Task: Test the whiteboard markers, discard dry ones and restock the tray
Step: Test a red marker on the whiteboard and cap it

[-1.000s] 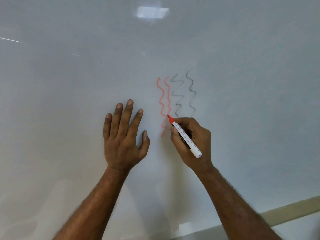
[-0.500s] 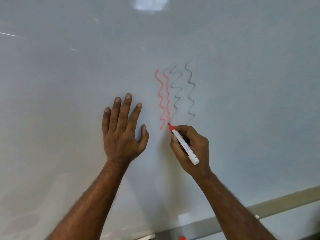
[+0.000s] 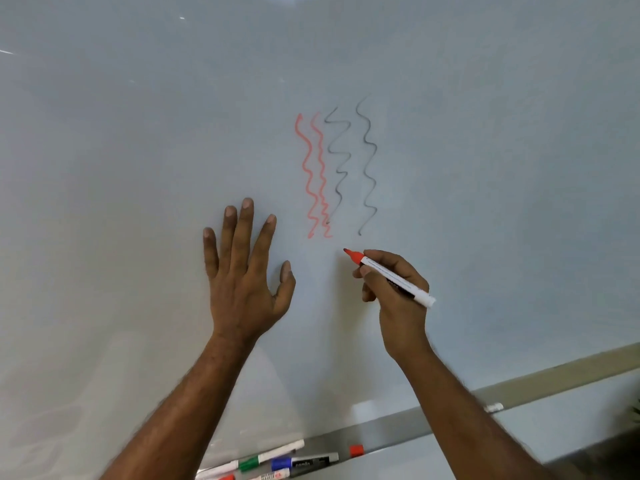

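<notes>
Office or classroom: whiteboard [image 3: 138, 140] with marker tray [image 3: 398, 434].

Person, two bare arms, uncovered from fingertips to the frame edge. The left hand [image 3: 242, 285] shows its back: tendon ridges, creased knuckles, short trimmed nails on all five digits. The right hand [image 3: 398, 306] shows knuckles and one short nail. The left forearm [image 3: 194, 403] and right forearm [image 3: 460, 403] carry fine hair, thickest along the outer edges. Wrists bare.
</notes>
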Demonstrator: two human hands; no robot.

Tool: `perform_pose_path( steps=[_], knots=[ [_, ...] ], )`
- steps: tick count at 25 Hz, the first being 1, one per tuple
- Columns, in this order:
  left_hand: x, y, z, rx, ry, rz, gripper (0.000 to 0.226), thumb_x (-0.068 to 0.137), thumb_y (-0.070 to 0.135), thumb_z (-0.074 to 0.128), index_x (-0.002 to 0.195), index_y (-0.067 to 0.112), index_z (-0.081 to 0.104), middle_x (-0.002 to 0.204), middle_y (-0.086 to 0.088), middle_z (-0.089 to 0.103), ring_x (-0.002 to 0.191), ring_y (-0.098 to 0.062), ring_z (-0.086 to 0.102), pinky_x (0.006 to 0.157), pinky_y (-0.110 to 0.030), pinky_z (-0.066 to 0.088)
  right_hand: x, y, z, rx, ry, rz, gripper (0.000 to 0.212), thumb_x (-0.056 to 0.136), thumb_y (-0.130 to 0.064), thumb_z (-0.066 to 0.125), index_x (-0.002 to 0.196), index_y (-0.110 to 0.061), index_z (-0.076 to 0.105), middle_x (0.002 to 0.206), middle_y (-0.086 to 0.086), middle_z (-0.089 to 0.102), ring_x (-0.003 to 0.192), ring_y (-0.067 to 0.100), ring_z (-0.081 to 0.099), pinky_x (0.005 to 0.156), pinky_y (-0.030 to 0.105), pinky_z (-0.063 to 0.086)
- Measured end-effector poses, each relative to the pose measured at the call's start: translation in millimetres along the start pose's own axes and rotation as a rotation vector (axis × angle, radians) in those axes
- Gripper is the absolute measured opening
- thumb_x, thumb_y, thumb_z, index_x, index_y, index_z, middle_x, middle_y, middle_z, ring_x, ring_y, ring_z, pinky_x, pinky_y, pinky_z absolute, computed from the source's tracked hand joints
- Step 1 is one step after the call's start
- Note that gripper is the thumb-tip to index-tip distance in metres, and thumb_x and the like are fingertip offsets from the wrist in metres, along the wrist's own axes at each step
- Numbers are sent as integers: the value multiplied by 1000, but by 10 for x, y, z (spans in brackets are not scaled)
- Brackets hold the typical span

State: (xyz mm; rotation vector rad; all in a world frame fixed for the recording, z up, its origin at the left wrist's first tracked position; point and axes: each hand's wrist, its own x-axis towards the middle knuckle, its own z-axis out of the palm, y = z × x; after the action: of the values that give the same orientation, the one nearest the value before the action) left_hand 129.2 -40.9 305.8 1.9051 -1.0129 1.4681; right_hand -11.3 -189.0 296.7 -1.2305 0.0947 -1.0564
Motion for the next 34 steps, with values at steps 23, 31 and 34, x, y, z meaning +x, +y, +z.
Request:
perform_pose_path(
  steps=[23,31,34],
  knots=[
    [-2931,1362,642,-224,-1568,-66,65,95,30,50,154,18,24,163,-5,18,148,-23,23,121,-36,18,-1382,1216,-1806,-73,349,760,13,94,-6,60,102,1,68,73,12,68,53,13,52,49,21,41],
    [-3067,1514,919,-200,-1674,15,48,94,4,43,141,7,42,147,-10,38,132,-29,42,107,-42,43,-1567,1224,-2195,-113,365,814,18,96,-5,55,106,5,67,74,12,66,52,13,50,48,21,39],
    [-3082,1545,991,-184,-1609,10,44,92,-7,41,132,5,52,132,-11,49,121,-29,51,100,-41,48,-1565,1222,-2313,-142,357,826,18,96,-5,55,106,4,67,73,10,67,53,13,50,49,22,39]
  ],
)
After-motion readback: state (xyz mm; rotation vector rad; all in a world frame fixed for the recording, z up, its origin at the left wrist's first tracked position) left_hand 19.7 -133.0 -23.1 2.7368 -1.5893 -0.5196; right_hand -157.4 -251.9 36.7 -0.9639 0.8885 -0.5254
